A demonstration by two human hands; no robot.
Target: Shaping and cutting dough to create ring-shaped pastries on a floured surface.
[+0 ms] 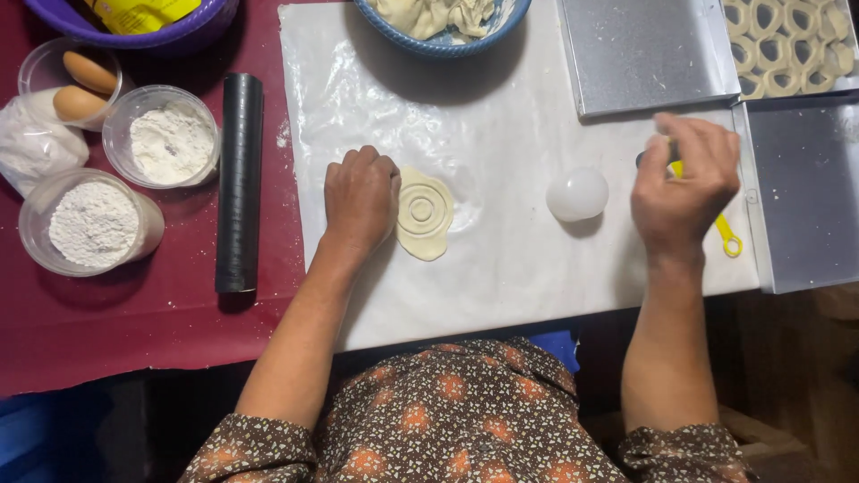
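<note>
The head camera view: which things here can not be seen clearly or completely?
All in the head view:
- Yellow-handled tool: the right hand covers its working end.
- Dough disc: the left hand hides its left edge.
- Blue bowl and purple bowl: cut off by the top edge.
- Tray of shaped dough pieces: cut off by the top and right edges.

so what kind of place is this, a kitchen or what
Probably a home kitchen table set up for baking: a flattened dough round marked with rings on a plastic sheet, tubs of flour, and a metal tray of cut dough shapes.
</note>
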